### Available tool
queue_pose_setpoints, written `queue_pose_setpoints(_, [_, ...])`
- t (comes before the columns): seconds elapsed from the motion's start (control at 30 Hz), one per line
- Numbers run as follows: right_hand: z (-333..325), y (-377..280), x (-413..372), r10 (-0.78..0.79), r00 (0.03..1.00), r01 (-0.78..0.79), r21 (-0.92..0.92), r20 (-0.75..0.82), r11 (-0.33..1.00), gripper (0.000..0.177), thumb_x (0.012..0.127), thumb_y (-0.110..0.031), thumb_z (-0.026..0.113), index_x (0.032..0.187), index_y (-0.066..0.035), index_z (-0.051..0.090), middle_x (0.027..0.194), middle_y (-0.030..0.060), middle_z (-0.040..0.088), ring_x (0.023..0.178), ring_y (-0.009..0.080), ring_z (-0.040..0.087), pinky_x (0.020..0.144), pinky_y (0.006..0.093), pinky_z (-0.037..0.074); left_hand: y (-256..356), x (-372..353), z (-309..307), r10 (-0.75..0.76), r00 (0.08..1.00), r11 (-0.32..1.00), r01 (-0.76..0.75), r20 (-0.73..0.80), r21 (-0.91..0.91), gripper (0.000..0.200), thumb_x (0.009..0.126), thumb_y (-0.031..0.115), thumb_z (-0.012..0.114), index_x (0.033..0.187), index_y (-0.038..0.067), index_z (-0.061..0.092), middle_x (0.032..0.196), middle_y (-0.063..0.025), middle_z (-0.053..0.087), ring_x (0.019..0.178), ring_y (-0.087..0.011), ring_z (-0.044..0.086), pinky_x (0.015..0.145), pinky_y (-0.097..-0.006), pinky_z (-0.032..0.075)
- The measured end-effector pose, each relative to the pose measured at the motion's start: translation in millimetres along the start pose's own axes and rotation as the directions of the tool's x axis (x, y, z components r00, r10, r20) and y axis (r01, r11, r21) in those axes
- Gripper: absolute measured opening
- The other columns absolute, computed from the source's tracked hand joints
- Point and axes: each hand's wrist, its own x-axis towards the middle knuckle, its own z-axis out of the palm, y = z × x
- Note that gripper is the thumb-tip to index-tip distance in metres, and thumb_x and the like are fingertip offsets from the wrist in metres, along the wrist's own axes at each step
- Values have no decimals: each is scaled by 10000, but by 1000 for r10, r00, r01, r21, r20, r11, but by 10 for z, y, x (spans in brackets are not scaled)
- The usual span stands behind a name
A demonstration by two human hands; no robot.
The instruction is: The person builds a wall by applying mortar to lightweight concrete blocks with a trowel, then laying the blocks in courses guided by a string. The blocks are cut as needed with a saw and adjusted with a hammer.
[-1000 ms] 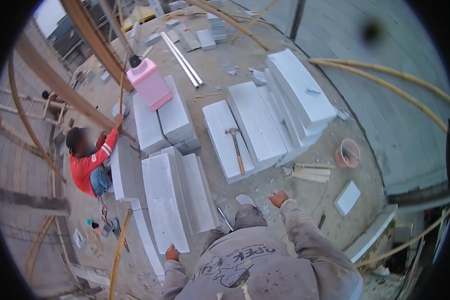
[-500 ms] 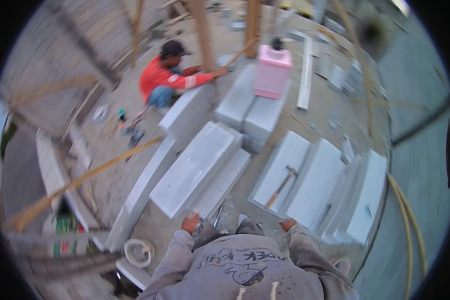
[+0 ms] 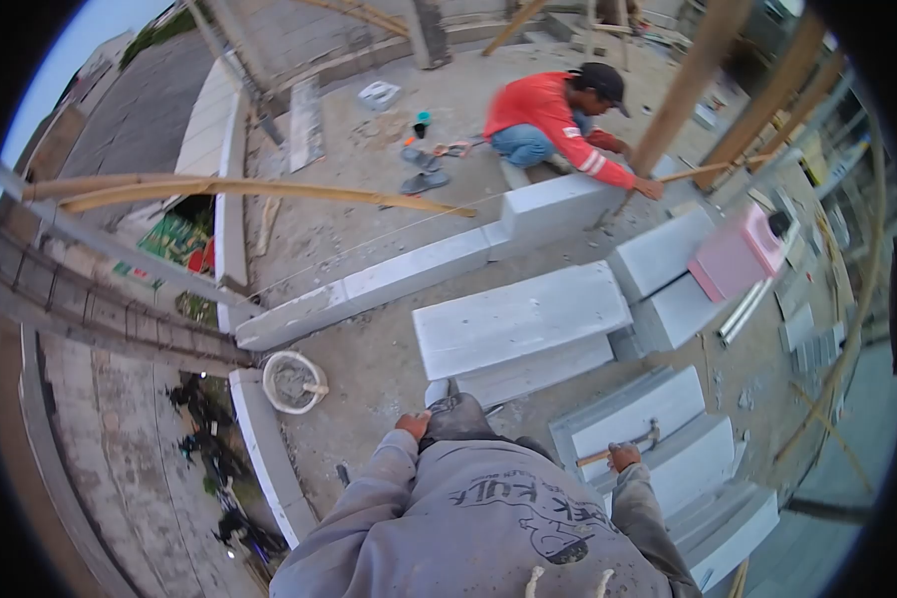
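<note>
1. The right hand (image 3: 623, 457) lies over the hammer (image 3: 593, 458), on the wooden handle and nearer the head than the free end. The picture is too small to show whether the fingers are closed round the handle or only resting on it.
2. The hammer lies flat on a grey block (image 3: 668, 399) directly under that hand. Its handle points back toward the person's body and its head points away.
3. The left hand (image 3: 412, 424) sits on the bent knee (image 3: 458, 414) with nothing visible in it. I cannot tell whether it is clenched or slack.
4. Just ahead of the left hand is a long pale block (image 3: 518, 319) stacked on another. Off to its left stands a round bucket (image 3: 294, 382) of grey mix.
5. Far beyond both hands a co-worker (image 3: 553, 115) in a red top crouches at the block row (image 3: 389, 279). A pink container (image 3: 738, 257) lies ahead and to the right of the right hand.
6. Judgement: a hold this close to the head gives little leverage, so sliding the right hand toward the handle's free end would likely balance the tool better.
7. The blocks under the right hand step down toward the right. Lifting the hammer straight up, not dragging it, should keep it off that edge.
8. The stance is a deep crouch, so bracing the left hand on the knee seems sensible.
</note>
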Motion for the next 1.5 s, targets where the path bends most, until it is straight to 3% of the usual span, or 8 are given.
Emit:
queue_pose_setpoints(0.3, [815, -1531, -242, -34, 982, 42, -40, 185, 998, 270, 826, -238, 529, 901, 14, 595, 730, 89, 617, 569, 167, 583, 486, 285, 464, 357, 757, -1322, 126, 991, 989, -128, -39, -72, 575, 807, 537, 439, 1008, 28, 616, 1049, -250, 565, 1033, -378, 514, 880, -420, 399])
queue_pose_setpoints(0.53, [1037, -2256, -209, -39, 997, 43, -65, 67, 997, 293, 777, -288, 555, 813, -12, 647, 714, 125, 642, 613, 221, 621, 609, 325, 483, 135, 1409, -2099, 86, 986, 980, -110, -146, -167, 576, 817, 528, 435, 953, 1, 623, 988, -253, 581, 969, -395, 536, 836, -439, 408])
queue_pose_setpoints(1.0, [1169, -2069, 414, -210, 975, 222, -286, 73, 932, 301, 808, -284, 546, 876, -1, 626, 713, 90, 630, 612, 176, 604, 555, 300, 471, 6, 1603, -1619, 61, 992, 964, -87, -112, -251, 537, 806, 495, 475, 836, -17, 635, 828, -228, 627, 871, -384, 585, 759, -420, 439])
queue_pose_setpoints(1.07, [939, -2296, 285, -187, 975, 212, -255, 118, 944, 294, 807, -279, 545, 870, -4, 627, 691, 85, 628, 600, 178, 604, 551, 308, 473, 200, 1450, -1674, -60, 997, 977, 50, -39, -206, 616, 799, 534, 461, 991, -35, 603, 1034, -263, 566, 1018, -379, 526, 868, -419, 407])
queue_pose_setpoints(1.3, [475, -2285, 881, -123, 943, 244, -391, 308, 888, 259, 796, -281, 556, 836, -35, 623, 751, 128, 645, 650, 240, 624, 567, 361, 491, 541, 981, -1556, -82, 971, 950, 8, -224, -312, 634, 802, 549, 451, 1019, -31, 590, 1041, -264, 562, 1024, -393, 517, 869, -424, 406])
queue_pose_setpoints(1.37, [212, -2237, 1092, -499, 694, 676, -708, 519, 203, 272, 796, -311, 535, 841, -58, 626, 915, 139, 638, 796, 259, 624, 654, 392, 493, 464, 946, -1252, -87, 962, 936, -9, -257, -353, 634, 801, 549, 452, 1019, -31, 589, 1040, -263, 563, 1021, -394, 517, 869, -425, 406])
queue_pose_setpoints(1.43, [144, -1918, 1665, -481, 793, 571, -730, 374, 375, 327, 803, -349, 499, 902, -70, 635, 1060, 148, 595, 941, 292, 581, 787, 406, 463, 530, 657, -1100, -101, 965, 941, 13, -242, -338, 639, 798, 548, 455, 1013, -39, 589, 1034, -272, 561, 1019, -399, 517, 869, -425, 405])
queue_pose_setpoints(1.5, [-293, -2838, 892, -344, 880, 475, -592, 327, 651, 396, 805, -386, 477, 989, -70, 629, 1097, 154, 578, 1007, 327, 541, 890, 389, 409, 564, 548, -817, -172, 976, 944, 124, -136, -307, 600, 801, 528, 444, 1002, -14, 608, 1041, -277, 556, 1019, -411, 512, 866, -428, 406])
